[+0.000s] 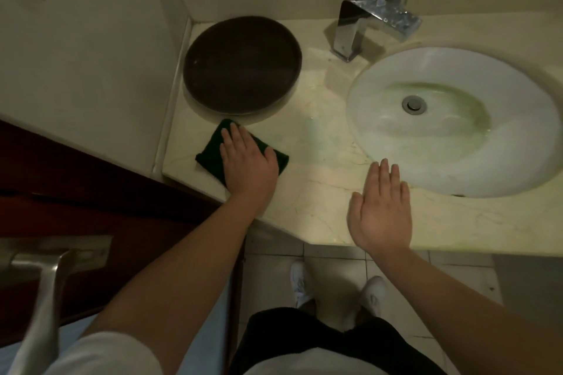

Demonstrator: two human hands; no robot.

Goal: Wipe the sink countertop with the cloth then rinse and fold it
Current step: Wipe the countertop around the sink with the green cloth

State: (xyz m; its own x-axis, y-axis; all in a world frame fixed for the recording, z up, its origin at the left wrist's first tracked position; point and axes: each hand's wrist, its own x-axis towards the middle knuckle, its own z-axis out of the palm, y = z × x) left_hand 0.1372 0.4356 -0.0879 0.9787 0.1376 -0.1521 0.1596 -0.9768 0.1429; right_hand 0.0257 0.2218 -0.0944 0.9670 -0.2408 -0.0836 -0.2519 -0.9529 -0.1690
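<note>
Left grip (248, 161) released, flat, pressing cloth (209, 156) on desk (320, 189), just beside tray (240, 67). Right grip (380, 210) released, fingers straight, over desk edge beside sink (380, 82).

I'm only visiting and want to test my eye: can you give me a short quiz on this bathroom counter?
1. True or false: the left hand lies flat on the dark green cloth.
2. What stands on the countertop just behind the cloth? A) a soap bottle B) a round dark tray C) a cup
3. Fill the gap: the right hand, fingers straight, is near the front rim of the white ____.
Key: 1 true; 2 B; 3 sink.
</note>
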